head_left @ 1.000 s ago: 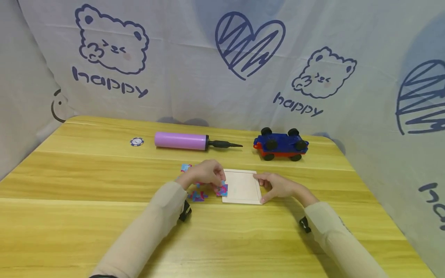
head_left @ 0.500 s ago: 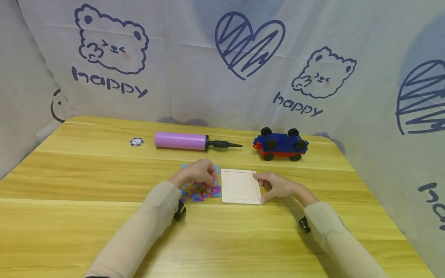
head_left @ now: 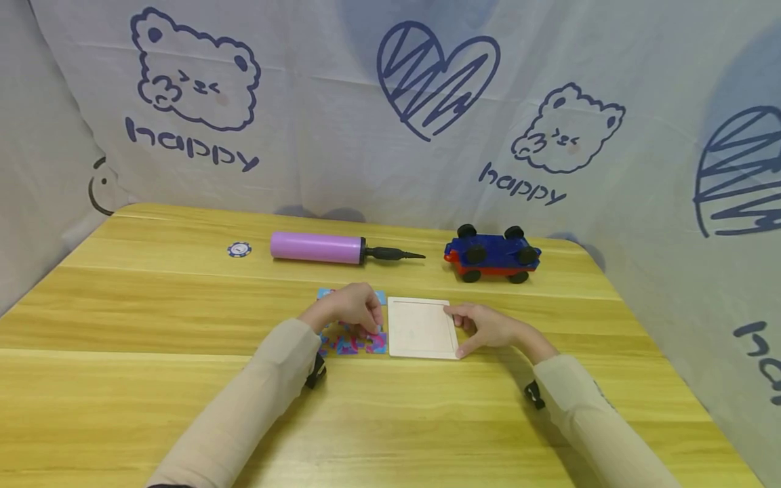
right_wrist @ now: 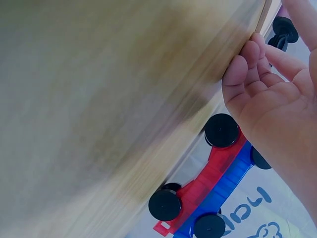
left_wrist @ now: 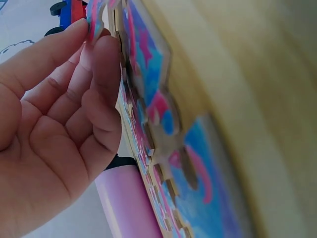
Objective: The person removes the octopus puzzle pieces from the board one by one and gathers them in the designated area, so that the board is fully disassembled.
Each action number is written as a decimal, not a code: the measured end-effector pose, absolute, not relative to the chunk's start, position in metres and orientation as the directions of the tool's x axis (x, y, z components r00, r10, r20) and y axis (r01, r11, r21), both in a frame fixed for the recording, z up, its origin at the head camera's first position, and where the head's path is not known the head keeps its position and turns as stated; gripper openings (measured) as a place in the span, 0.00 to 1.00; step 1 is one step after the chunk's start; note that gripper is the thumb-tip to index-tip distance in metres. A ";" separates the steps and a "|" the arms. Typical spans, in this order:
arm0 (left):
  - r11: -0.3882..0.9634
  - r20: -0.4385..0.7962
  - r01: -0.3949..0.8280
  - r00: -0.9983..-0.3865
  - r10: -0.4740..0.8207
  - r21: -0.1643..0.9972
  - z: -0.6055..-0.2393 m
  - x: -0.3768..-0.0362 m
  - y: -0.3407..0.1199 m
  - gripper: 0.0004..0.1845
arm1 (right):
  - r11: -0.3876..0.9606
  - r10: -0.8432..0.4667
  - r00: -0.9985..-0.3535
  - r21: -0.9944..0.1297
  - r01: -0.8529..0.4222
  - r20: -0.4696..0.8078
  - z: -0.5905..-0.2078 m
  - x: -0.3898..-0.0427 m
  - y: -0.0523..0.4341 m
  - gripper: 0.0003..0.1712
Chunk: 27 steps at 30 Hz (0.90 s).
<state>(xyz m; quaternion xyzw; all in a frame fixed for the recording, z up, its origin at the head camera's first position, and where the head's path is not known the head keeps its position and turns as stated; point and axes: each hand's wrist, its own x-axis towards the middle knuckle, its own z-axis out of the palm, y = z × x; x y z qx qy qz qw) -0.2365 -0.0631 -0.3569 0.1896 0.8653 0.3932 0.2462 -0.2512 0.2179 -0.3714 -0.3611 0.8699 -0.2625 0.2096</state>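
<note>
My left hand point(head_left: 356, 307) is over a cluster of pink, blue and purple jigsaw puzzle pieces point(head_left: 346, 344) on the table. In the left wrist view its thumb and forefinger pinch one puzzle piece point(left_wrist: 95, 21) at the near right of the cluster; other pieces point(left_wrist: 148, 54) lie beside it. Part of the cluster is hidden under the hand. Directly to the right lies a flat, pale wooden puzzle tray point(head_left: 421, 329) with a raised rim. My right hand point(head_left: 491, 327) holds this tray by its right side, the thumb at the near corner and the fingers farther up the edge.
Behind the pieces lies a purple hand pump point(head_left: 317, 247) with a black nozzle. A blue and red toy car point(head_left: 497, 254) with black wheels is at the back right. A poker chip point(head_left: 239, 249) lies at the back left, before a printed curtain point(head_left: 342, 149).
My left hand has drawn back left from the tray's left edge and lowered a little, bringing a puzzle piece to the cluster's near right corner. The right hand and tray stay put.
</note>
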 end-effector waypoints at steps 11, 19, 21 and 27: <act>0.637 -0.260 0.186 -0.801 0.540 0.748 -0.354 -0.235 -0.065 0.02 | 0.595 -0.738 -0.653 -0.625 -0.506 -0.173 -0.370 -0.250 0.218 0.45; 0.606 -0.210 0.215 -0.807 0.552 0.766 -0.349 -0.232 -0.072 0.04 | 0.597 -0.737 -0.653 -0.623 -0.505 -0.177 -0.370 -0.250 0.219 0.44; 0.599 -0.179 0.237 -0.815 0.551 0.765 -0.348 -0.231 -0.077 0.04 | 0.589 -0.737 -0.653 -0.642 -0.492 -0.176 -0.370 -0.251 0.220 0.44; 0.633 -0.091 0.304 -0.854 0.513 0.712 -0.343 -0.226 -0.104 0.04 | 0.592 -0.709 -0.689 -0.656 -0.468 -0.149 -0.364 -0.252 0.233 0.33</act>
